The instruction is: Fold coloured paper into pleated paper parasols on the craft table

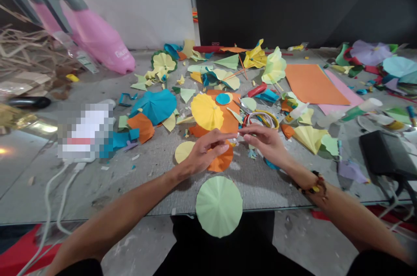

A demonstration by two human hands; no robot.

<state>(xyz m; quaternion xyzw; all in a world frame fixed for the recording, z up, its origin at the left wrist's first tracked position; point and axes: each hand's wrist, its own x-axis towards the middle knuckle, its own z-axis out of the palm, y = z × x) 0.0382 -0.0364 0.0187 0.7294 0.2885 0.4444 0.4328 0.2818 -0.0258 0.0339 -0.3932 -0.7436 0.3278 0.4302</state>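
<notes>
My left hand [211, 150] is above the table with its index finger stretched out and its thumb apart. My right hand [265, 143] faces it, fingers extended, and the two index fingertips meet or nearly meet. A tiny pale speck shows at the fingertips; I cannot tell what it is. Beneath the left hand lie an orange paper disc [221, 162] and a pale yellow disc [184, 152]. Close to me, a pleated light green paper circle [219, 206] overhangs the table edge. Just beyond the hands are a pleated yellow circle [207, 112] and tape rolls [272, 116].
A blue pleated paper piece [154, 106] and a pixelated device [87, 130] with white cables lie left. Pink spray bottles [100, 41] stand behind. Red-handled scissors [257, 90], orange sheets [314, 83], a glue bottle [296, 113] and a black box [387, 154] are on the right.
</notes>
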